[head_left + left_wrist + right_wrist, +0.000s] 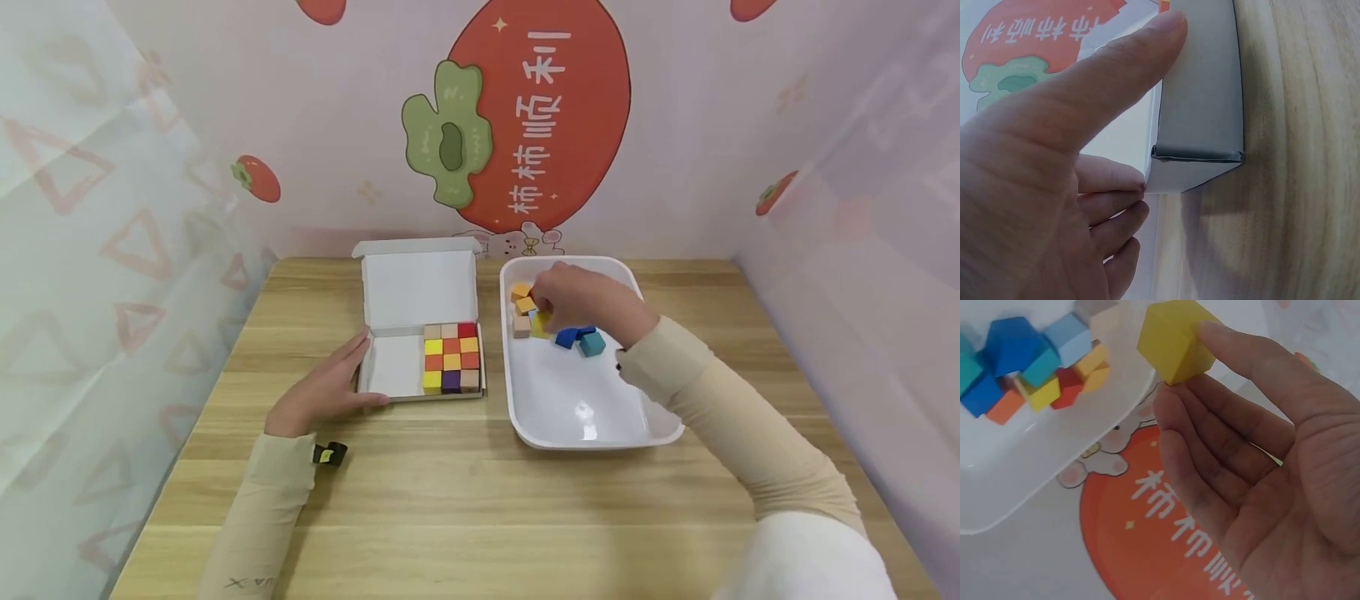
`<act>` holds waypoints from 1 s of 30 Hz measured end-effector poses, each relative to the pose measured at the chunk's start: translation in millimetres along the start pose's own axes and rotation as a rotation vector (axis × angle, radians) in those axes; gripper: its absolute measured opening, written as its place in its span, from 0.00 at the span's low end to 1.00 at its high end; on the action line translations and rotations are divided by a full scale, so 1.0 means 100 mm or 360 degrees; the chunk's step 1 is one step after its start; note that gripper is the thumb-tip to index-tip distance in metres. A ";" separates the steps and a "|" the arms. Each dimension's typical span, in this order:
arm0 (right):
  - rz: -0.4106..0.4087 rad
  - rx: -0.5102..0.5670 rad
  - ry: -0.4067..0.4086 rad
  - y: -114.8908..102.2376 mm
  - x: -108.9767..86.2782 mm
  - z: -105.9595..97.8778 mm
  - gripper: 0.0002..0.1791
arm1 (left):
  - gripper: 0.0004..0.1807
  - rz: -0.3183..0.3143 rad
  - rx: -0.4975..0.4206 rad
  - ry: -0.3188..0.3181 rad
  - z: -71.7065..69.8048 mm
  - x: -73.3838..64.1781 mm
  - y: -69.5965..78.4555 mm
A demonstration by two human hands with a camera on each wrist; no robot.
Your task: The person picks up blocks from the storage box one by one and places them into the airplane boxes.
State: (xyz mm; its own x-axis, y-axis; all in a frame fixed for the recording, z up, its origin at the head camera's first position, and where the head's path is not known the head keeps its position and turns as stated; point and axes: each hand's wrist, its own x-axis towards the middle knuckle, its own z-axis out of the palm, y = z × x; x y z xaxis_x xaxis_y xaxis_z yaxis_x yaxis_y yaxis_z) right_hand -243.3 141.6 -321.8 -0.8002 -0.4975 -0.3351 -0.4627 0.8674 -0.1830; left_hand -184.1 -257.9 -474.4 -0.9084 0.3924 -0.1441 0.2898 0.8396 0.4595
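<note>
A low white cardboard box (397, 362) lies with its lid raised, small coloured wooden cubes (452, 360) filling its right part in rows. At its front left corner rests my left hand (326, 387), the thumb (1141, 53) straight along the front wall and the fingers against the left side. My right hand (573, 296) is over the far part of a white plastic tub (555, 408). Thumb and fingertips pinch a yellow cube (1175, 340), which hangs above the tub's rim in the right wrist view.
Several loose cubes remain in the tub, among them a teal cube (592, 344), a blue cube (566, 337) and a light wood cube (521, 327). The box's lid (420, 287) stands up at the back. A printed cloth wall (337, 125) rises behind the wooden table (435, 517).
</note>
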 end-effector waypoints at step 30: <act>-0.0339 -0.0076 -0.0033 -1.24 1.39 0.16 0.12 | 0.68 -0.0035 0.0000 -0.0045 0.00 0.04 -0.05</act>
State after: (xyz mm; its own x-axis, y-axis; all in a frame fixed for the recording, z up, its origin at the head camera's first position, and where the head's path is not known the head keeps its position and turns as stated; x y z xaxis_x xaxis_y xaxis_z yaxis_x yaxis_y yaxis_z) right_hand -290.9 -35.0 -360.5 -0.6747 -0.6687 -0.3125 -0.6384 0.7412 -0.2076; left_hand -189.4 -260.6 -476.9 -0.9056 0.3846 -0.1790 0.2701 0.8481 0.4558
